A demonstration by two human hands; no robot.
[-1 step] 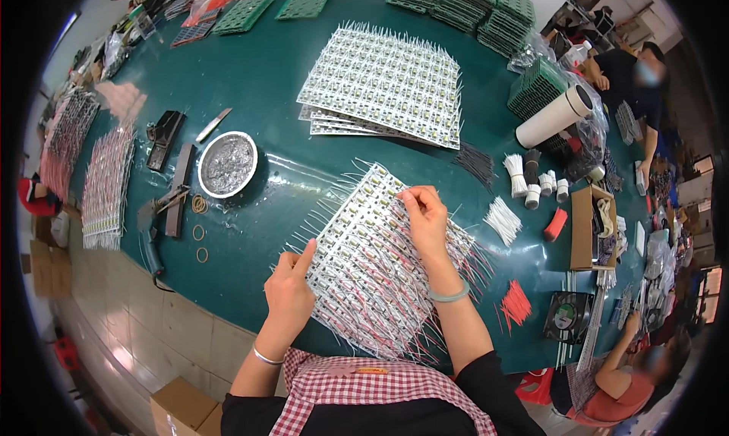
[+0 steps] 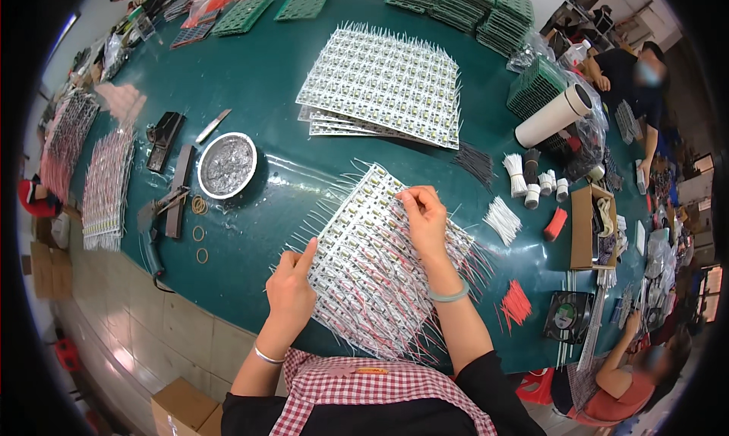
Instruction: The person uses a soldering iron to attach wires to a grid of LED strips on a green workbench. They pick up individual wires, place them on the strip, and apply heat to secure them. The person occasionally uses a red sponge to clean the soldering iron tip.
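In front of me lies a white circuit board panel (image 2: 351, 231), turned at a slant, with rows of small components. Thin red and white wires (image 2: 372, 292) cover its near part and hang past its edges. My left hand (image 2: 291, 288) is at the panel's left corner, its index finger stretched along the edge and the other fingers curled against it. Over the upper right part, my right hand (image 2: 427, 220) has thumb and index finger pinched together; whatever is between them is too small to make out. Beyond stands a stack of similar white panels (image 2: 380, 83).
A bowl of grey, shiny material (image 2: 228, 165) stands left, near a soldering iron (image 2: 149, 239) and rubber bands (image 2: 199, 204). To the right are white wire bundles (image 2: 502, 220), red wires (image 2: 515, 302), a white tumbler (image 2: 553, 117), and a cardboard box (image 2: 583, 231). Other people work at the right.
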